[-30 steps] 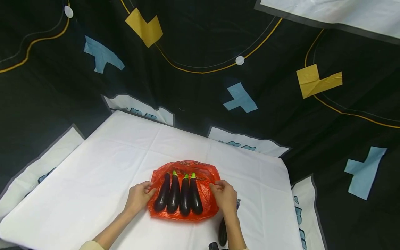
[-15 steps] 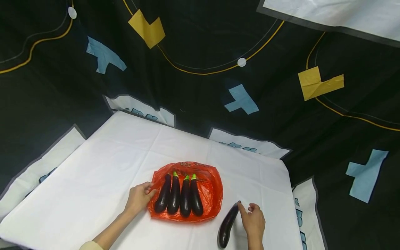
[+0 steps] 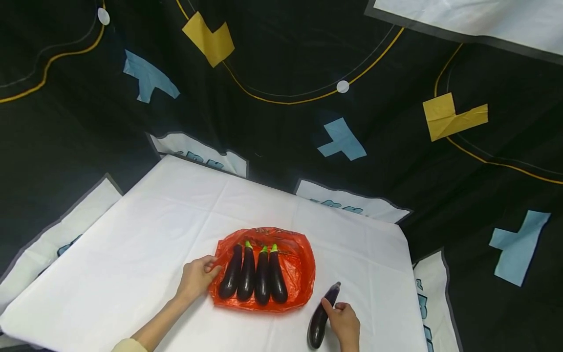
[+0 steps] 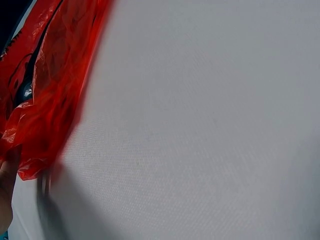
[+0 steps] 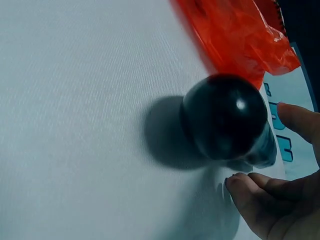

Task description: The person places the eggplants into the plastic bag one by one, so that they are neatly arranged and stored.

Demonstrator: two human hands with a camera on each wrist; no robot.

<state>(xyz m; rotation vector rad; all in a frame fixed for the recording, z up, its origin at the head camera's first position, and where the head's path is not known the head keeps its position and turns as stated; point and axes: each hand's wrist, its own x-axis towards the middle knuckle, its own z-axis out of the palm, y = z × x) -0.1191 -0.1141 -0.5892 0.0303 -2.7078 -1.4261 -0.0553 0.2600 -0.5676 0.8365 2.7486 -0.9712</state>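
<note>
My left hand (image 3: 196, 277) pinches the left edge of a red plastic bag (image 3: 298, 278); in the left wrist view its fingers (image 4: 7, 182) hold a fold of the film. Several dark purple eggplants (image 3: 247, 274) with green stem ends lie side by side in the bag's mouth. A separate eggplant (image 3: 317, 326) lies right of the bag, stem end pointing away. My right hand (image 3: 345, 322) is at that eggplant's upper half, thumb overlapping it. From the right wrist, the thumb (image 5: 295, 117) and fingertips stand apart on either side of the eggplant, whose round end (image 5: 225, 117) faces the camera.
A white cloth covers the table (image 3: 145, 239). Behind it hangs a black sheet (image 3: 272, 132) with yellow and blue patches. White strips with blue lettering run along the table's edges.
My right hand has let go of the bag's right edge and moved right and down to the separate eggplant. My left hand keeps its hold on the bag.
</note>
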